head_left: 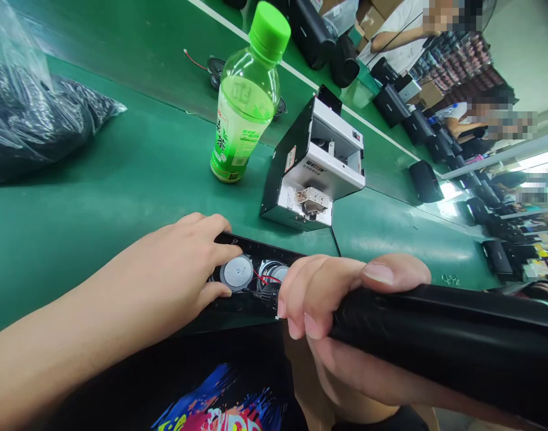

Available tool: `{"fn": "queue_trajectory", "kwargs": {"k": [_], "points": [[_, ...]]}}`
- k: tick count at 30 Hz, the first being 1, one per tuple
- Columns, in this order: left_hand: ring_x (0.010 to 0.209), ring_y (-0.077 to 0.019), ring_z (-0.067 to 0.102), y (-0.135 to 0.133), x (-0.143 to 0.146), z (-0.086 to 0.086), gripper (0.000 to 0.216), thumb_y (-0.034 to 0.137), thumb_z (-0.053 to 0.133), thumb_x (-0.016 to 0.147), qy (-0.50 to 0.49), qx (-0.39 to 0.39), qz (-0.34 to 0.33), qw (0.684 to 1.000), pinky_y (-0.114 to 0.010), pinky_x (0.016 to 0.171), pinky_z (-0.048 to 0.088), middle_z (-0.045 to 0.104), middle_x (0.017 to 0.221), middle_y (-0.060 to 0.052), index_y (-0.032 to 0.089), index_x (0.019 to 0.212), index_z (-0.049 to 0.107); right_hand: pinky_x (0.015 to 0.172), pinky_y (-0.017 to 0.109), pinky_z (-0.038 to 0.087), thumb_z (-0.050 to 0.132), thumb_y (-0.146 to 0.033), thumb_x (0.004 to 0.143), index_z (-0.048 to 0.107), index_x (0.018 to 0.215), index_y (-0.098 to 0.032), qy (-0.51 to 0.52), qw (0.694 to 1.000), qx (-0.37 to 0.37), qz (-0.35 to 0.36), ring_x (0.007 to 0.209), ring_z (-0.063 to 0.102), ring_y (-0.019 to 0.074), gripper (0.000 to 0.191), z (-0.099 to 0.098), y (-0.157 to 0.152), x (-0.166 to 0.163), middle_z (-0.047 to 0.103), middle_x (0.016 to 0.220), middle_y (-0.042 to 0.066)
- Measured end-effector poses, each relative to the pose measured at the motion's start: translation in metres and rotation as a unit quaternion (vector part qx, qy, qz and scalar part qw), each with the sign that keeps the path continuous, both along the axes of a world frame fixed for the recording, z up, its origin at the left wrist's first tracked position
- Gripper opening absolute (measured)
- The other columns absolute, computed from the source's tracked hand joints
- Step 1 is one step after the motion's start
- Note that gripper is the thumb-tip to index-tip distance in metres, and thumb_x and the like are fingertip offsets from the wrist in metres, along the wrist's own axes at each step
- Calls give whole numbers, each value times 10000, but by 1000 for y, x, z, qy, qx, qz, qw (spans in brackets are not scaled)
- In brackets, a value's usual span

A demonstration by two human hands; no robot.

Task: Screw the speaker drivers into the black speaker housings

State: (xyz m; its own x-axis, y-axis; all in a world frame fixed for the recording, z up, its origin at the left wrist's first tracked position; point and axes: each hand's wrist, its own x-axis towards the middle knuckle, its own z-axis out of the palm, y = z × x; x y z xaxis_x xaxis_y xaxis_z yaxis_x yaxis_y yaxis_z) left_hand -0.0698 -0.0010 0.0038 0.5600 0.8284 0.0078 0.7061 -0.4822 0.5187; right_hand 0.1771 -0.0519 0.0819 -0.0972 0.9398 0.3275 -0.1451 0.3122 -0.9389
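Observation:
My left hand (pixel 193 263) is closed at the left end of a black panel (pixel 238 305), its thumb and forefinger around a round speaker (pixel 236 273) with a grey back. A second speaker (pixel 276 272) sits beside it, with red and black wires between them. My right hand (pixel 327 293) grips a thick black electric screwdriver (pixel 439 335), thumb on top and fingers curled around its front. The screwdriver's tip is hidden behind those fingers, so I cannot tell whether it touches the panel.
Beyond the panel a silver and black screw feeder (pixel 316 164) stands on the green table (pixel 157 161). A green tea bottle (pixel 247 102) is left of it, a loose speaker (pixel 215 70) behind. A bag of black parts (pixel 35 126) lies far left. Other people work along the line.

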Motion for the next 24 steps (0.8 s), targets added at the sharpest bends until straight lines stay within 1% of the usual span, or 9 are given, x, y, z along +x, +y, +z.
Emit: {"fn": "queue_trajectory", "kwargs": {"k": [4, 7, 10, 13, 16, 18, 21, 23, 24], "points": [[1204, -421, 808, -2, -2, -2, 349, 327, 1037, 906, -13, 2, 1, 1000, -636, 1030, 697, 839, 1434, -89, 409, 1238, 968, 677, 419, 728, 725, -552, 1315, 962, 1382, -411, 2, 1000, -3, 11, 615, 742, 219, 284, 2, 3, -1, 755, 750, -31], [1156, -398, 802, -3, -1, -6, 329, 328, 1026, 913, -19, 13, -1, 1000, -626, 1018, 694, 832, 1410, -84, 404, 1226, 959, 636, 404, 711, 693, -595, 1319, 989, 1363, -418, -9, 1000, 13, 17, 584, 730, 216, 348, 1, 4, 2, 739, 705, -31], [1177, -408, 807, -5, -1, -11, 344, 323, 1025, 899, -17, 39, -1, 999, -634, 1025, 703, 834, 1421, -95, 383, 1229, 951, 643, 400, 726, 633, -561, 1340, 982, 1413, -446, -33, 997, 27, 57, 591, 751, 211, 374, -1, 3, 5, 768, 728, -36], [1199, -417, 818, -8, -1, -13, 336, 330, 1030, 891, -17, 57, 2, 998, -635, 1020, 722, 843, 1411, -104, 367, 1213, 945, 682, 432, 744, 648, -501, 1343, 967, 1432, -420, -40, 995, 36, 83, 621, 764, 224, 341, -6, -1, 7, 807, 782, -27], [1193, -413, 829, -9, -1, -12, 303, 345, 1030, 904, -14, 59, 0, 998, -628, 990, 738, 851, 1413, -110, 357, 1193, 943, 707, 431, 731, 683, -469, 1337, 951, 1432, -414, -49, 994, 50, 81, 640, 752, 221, 291, -11, -4, 6, 798, 788, -31], [1222, -429, 835, -9, -1, -11, 320, 323, 1037, 883, -9, 61, 3, 998, -630, 985, 748, 854, 1433, -118, 349, 1189, 945, 714, 420, 725, 690, -475, 1339, 940, 1435, -419, -55, 994, 62, 76, 651, 746, 215, 274, -14, -6, 3, 784, 787, -35], [1242, -448, 841, -8, -1, -11, 354, 295, 1035, 858, -15, 57, 6, 998, -652, 1024, 762, 857, 1435, -121, 343, 1199, 954, 713, 408, 713, 628, -505, 1364, 946, 1404, -414, -54, 994, 73, 63, 647, 743, 209, 333, -17, -10, -4, 767, 771, -36], [1273, -458, 849, -7, -3, -12, 383, 320, 1029, 873, -20, 56, 6, 998, -669, 1067, 771, 856, 1481, -124, 348, 1249, 962, 702, 400, 699, 651, -577, 1350, 950, 1389, -395, -39, 995, 79, 42, 641, 741, 211, 352, -21, -12, -8, 766, 765, -34], [1317, -466, 852, -7, -6, -13, 404, 354, 1025, 893, -25, 58, 6, 998, -676, 1098, 775, 850, 1538, -127, 359, 1292, 963, 695, 399, 691, 685, -632, 1328, 949, 1384, -382, -26, 996, 86, 28, 637, 741, 213, 368, -23, -14, -9, 771, 766, -33]]}}
